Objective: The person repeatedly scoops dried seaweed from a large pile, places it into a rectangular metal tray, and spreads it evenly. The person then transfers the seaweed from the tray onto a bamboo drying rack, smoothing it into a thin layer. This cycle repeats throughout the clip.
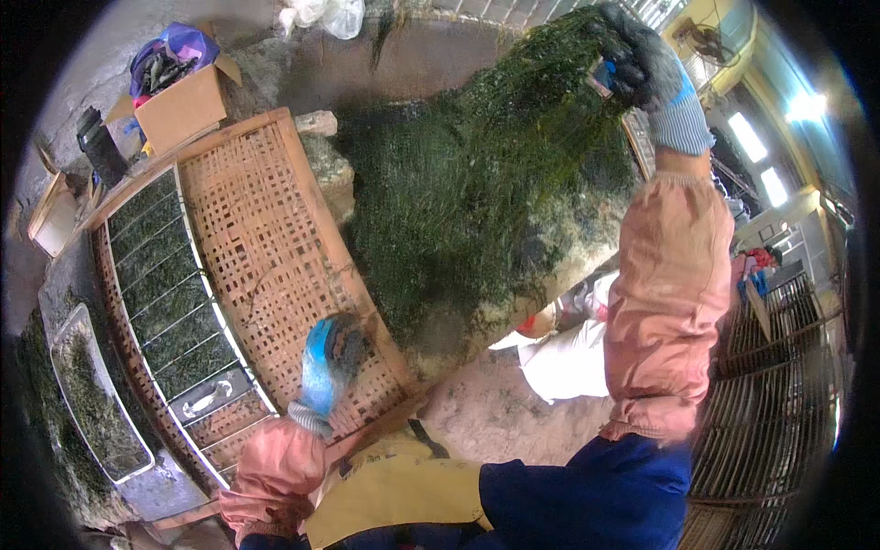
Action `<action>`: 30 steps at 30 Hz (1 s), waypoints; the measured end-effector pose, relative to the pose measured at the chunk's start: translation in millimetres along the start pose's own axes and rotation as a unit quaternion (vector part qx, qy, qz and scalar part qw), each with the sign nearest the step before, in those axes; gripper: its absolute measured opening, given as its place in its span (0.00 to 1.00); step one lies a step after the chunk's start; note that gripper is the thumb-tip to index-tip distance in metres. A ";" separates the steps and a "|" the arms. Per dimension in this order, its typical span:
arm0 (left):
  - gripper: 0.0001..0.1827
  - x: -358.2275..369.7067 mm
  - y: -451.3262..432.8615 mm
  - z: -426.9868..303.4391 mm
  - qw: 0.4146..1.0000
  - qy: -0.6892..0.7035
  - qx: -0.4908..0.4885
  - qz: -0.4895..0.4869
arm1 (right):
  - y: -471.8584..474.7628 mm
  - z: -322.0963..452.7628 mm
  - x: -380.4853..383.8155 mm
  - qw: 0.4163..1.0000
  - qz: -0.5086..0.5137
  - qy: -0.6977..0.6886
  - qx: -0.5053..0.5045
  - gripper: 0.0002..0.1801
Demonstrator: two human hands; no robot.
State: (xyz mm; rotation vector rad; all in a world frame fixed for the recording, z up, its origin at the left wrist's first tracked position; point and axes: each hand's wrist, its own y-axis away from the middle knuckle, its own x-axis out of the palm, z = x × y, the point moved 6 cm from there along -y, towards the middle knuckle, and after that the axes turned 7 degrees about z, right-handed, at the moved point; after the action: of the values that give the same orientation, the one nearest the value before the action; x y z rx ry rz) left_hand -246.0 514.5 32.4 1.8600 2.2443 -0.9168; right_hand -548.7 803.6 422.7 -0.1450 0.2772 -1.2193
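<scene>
My right hand (643,72), in a grey and blue glove with a striped cuff, is raised at the upper right. It is closed on a clump of dark green stringy weed (543,75) that looks like seaweed. A small object (600,77) with a blue part shows beside its fingers; I cannot tell what it is. Below spreads a large pile of the same weed (426,206) on a stone-like slab (584,234). My left hand (337,357), in a blue glove with dark fingers, is blurred over the wood-framed woven lattice tray (254,227), near its edge.
A white divided frame (189,213) filled with green weed lies on the tray. Left of it is a white-rimmed container (103,399) of weed. A cardboard box (182,110) and a black bottle (102,148) stand beyond. Slatted racks (749,385) and another person (760,260) are at right.
</scene>
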 end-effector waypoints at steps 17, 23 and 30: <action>0.31 168.1 -123.8 -41.8 0.950 -0.288 0.110 0.055 | 58.7 -276.8 68.3 0.965 0.084 -0.133 0.211 0.15; 0.25 232.9 -201.6 38.0 0.924 -0.351 0.037 0.148 | 98.0 -285.1 52.7 0.958 0.081 -0.086 0.262 0.13; 0.22 293.2 -198.5 109.3 0.980 -0.184 -0.044 0.063 | 86.5 -255.4 3.1 0.952 0.038 -0.183 0.244 0.13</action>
State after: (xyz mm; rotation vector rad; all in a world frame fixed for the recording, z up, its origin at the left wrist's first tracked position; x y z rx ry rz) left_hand -536.5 698.8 -105.3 1.6157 1.8941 -1.0226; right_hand -542.8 840.0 155.6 0.0697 -0.3413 -1.1263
